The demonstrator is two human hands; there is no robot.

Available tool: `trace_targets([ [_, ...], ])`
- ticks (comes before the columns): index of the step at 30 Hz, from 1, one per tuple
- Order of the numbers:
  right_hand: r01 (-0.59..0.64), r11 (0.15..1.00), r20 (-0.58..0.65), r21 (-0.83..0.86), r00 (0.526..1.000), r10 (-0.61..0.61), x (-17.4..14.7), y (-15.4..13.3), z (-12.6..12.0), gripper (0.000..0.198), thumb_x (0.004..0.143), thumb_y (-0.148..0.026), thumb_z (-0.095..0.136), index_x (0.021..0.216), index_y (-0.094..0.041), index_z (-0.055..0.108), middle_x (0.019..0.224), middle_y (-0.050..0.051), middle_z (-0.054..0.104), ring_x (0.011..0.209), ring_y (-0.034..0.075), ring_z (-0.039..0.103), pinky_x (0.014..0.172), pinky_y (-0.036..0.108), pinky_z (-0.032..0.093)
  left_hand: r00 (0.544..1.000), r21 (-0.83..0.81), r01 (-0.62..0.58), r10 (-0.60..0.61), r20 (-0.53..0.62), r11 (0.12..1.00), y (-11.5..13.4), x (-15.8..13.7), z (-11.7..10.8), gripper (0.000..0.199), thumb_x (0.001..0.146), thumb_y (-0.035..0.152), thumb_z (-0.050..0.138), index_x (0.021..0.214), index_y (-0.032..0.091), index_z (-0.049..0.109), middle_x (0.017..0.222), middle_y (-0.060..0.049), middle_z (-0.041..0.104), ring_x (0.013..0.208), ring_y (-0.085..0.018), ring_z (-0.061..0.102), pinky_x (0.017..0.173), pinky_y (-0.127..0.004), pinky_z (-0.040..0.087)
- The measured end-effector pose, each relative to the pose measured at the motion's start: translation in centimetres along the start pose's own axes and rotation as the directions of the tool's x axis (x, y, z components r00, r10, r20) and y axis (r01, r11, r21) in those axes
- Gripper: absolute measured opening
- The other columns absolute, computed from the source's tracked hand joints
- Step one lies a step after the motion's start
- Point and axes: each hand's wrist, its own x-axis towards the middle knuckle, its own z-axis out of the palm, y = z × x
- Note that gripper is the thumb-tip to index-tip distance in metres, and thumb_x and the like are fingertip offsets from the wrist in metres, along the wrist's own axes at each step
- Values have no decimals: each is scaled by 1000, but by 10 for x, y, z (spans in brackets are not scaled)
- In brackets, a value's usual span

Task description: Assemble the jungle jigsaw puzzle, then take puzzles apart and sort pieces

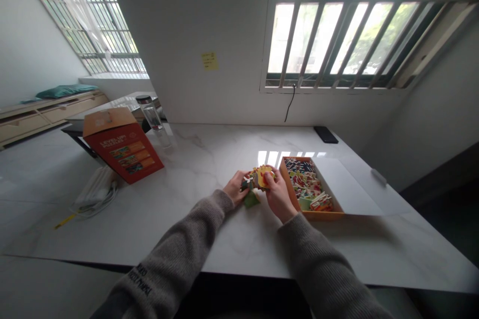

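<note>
Both of my hands meet over the table, left of an open orange box. My right hand (277,194) is closed on a stack of yellow and red jigsaw puzzle pieces (265,177), its thumb across the top piece. My left hand (236,188) grips dark green and multicoloured puzzle pieces (247,182) against the left side of that stack. Just beneath the hands, a green puzzle piece (251,199) shows; whether it rests on the table I cannot tell. Many more puzzle pieces (305,182) fill the divided left part of the orange box (324,216).
A red puzzle carton (129,152) stands at the left, with a glass bottle (150,113) behind it. A white power strip with cable (95,192) and a yellow pencil-like stick (65,222) lie nearby. A black phone (325,134) lies at the back right of the marble table (209,149).
</note>
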Motion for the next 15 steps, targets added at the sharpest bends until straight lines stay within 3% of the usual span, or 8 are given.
trace_targets([
  [3, 36, 997, 16, -67, 999, -35, -3, 1, 1, 49, 78, -43, 76, 119, -24, 56, 103, 4, 71, 88, 19, 70, 76, 33, 59, 985, -322, 161, -174, -11, 933, 2, 2, 0, 63, 77, 19, 72, 132, 20, 41, 81, 3, 61, 73, -13, 62, 74, -28, 52],
  [5, 39, 995, 50, -89, 998, -34, -4, 2, 1, 50, 79, -44, 75, 121, -25, 56, 106, 5, 71, 90, 20, 70, 78, 34, 59, 963, -448, 244, -270, 5, 860, 3, 4, -1, 63, 73, 28, 77, 126, 18, 44, 73, 4, 60, 66, -12, 62, 68, -26, 51],
  [10, 42, 991, 44, -129, 998, -37, -4, 4, 2, 49, 78, -46, 75, 117, -22, 58, 105, 5, 70, 89, 19, 69, 79, 33, 59, 938, -485, 293, -347, -22, 824, 9, 4, -1, 55, 67, 39, 82, 108, 16, 52, 80, -2, 67, 74, -15, 65, 71, -29, 51],
  [15, 68, 994, -82, -87, 994, -75, 1, 5, 0, 48, 77, -45, 76, 115, -22, 58, 100, 4, 71, 88, 18, 70, 81, 33, 58, 940, -515, 215, -320, -123, 830, 13, 7, 3, 66, 66, 41, 82, 118, 18, 49, 99, -5, 65, 88, -16, 64, 80, -31, 51],
])
